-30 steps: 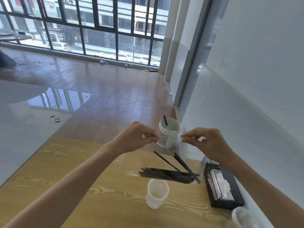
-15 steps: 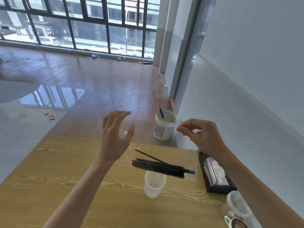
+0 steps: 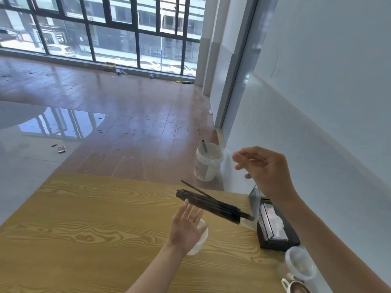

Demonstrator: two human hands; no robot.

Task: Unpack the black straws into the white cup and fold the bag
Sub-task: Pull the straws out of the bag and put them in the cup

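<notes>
moved: the left hand (image 3: 187, 226) has dropped from up in the air down to right in front of the white cup (image 3: 197, 237), and the bundle of black straws (image 3: 211, 205) now hangs tilted instead of lying flat
left hand: fingers spread wide, palm facing the cup, holding nothing, just beside the low part of the bundle
right hand: the right hand (image 3: 264, 168) is up high, fingers pinched together on the top of the clear bag (image 3: 246, 222), pretty sure, the plastic is hard to see
straws: bunched inside the hanging bag above the wooden table (image 3: 84, 218), lower end toward the black tissue box (image 3: 275, 227), one stray straw sticking out at the top
cup: upright on the table, half hidden behind the left hand, nothing in it yet that I can see
how I'd do it: steady the cup, catch the bundle as one bunch, slide it out, stand it in the cup
count: straws too tight to count, a dozen-ish; one bag; one target cup, another clear cup (image 3: 300, 267) at the right; one bucket (image 3: 208, 161) on the floor
</notes>
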